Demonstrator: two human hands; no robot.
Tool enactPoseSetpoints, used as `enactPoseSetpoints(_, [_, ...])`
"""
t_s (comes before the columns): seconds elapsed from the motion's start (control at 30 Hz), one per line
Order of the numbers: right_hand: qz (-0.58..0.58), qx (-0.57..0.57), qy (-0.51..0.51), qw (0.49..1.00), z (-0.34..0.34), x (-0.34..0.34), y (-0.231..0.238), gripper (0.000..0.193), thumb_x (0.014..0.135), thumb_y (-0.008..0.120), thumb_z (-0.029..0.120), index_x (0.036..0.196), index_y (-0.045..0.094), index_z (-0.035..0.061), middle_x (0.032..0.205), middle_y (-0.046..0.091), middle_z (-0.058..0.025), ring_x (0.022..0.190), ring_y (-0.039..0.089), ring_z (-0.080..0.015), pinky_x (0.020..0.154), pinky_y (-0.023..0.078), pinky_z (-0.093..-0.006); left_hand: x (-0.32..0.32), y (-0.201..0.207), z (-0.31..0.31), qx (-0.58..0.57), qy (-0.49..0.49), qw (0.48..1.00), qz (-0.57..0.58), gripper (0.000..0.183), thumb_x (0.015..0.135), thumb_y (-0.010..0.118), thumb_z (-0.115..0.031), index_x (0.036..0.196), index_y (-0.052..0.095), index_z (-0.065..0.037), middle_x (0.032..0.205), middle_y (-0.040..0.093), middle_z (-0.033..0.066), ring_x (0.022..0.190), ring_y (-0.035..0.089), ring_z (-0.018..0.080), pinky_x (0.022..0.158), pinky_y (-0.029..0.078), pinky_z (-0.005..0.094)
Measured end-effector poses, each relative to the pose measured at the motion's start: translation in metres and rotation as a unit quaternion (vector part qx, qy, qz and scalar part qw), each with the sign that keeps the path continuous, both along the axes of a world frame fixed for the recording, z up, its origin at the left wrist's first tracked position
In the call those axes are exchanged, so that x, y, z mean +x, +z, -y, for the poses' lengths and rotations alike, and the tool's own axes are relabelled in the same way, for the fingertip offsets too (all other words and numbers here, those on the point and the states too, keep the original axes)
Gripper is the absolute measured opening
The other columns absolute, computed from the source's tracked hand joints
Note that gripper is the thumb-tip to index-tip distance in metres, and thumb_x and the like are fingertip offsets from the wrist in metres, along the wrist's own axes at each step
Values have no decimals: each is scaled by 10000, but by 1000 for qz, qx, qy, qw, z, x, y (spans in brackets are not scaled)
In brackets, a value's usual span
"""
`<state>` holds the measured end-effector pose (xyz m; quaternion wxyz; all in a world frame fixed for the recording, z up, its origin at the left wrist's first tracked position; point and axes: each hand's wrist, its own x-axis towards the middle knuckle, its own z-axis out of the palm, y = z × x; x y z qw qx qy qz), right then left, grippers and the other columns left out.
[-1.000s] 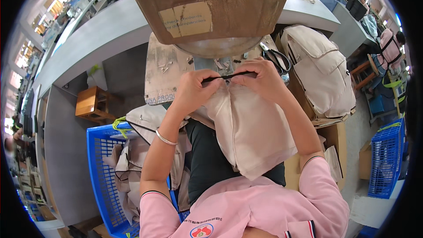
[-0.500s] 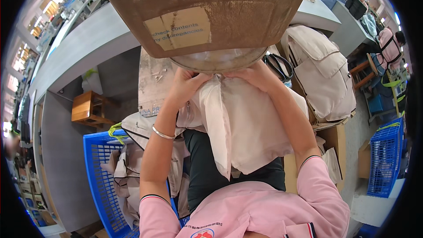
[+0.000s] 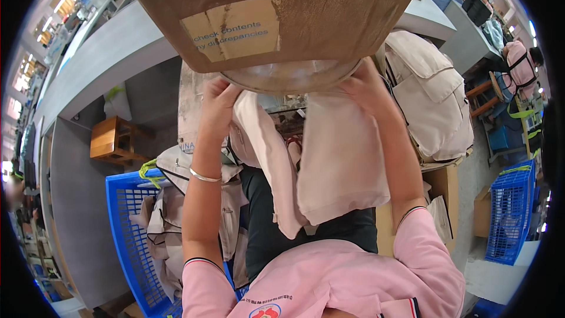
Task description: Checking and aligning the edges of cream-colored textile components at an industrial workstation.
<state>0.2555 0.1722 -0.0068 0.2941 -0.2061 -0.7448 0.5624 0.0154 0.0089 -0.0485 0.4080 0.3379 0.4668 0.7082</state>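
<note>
Pale beige fabric (image 3: 341, 159) hangs over my lap below the rounded rim (image 3: 276, 85) of a brown boxy cover. My left hand (image 3: 218, 106) is closed on the top of its left part, with the fingertips pinched together close to the rim. From there a narrow folded length drops toward my knees. Up at the rim's right side, my right hand (image 3: 366, 91) grips the upper edge of the broad right part; its fingertips are partly hidden. A gap separates the two parts, and whether they join behind the rim I cannot tell.
The brown cover (image 3: 318, 29) hangs large over my hands. At my left stands a blue basket (image 3: 126, 200) of beige sewn pieces. A beige backpack (image 3: 429, 94) lies at the right above a cardboard box (image 3: 447, 194). A wooden stool (image 3: 112, 139) sits under the grey table (image 3: 112, 53).
My hands have moved apart, the left one leftward and the right one slightly to the right. The fabric between them has parted, baring a gap onto the surface behind.
</note>
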Motion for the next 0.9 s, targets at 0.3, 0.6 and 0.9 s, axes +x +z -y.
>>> enactPoseSetpoints(0.3, [319,348,-138,871,56,161,29,145,843,690,143,911,701,15,816,650,-128,728,642,-322,671,489,-375,112,7,42,-64,-5,958,-278,154,913,686,-89,1001,711,35,859,712,2,790,614,54,726,512,228])
enactPoseSetpoints(0.6, [393,604,-264,641,78,309,9,144,873,661,74,991,715,12,1029,709,-129,944,663,-329,823,528,-413,232,-3,8,41,25,908,-417,153,868,666,-148,979,734,-67,896,723,107,838,693,282,737,542,356])
enactPoseSetpoints(0.9, [460,592,-97,655,180,129,-82,571,901,602,133,1449,442,139,1343,544,-131,1079,608,-280,876,476,-484,319,3,24,172,17,888,-427,139,780,686,-250,752,661,-117,727,677,97,706,672,298,628,524,424])
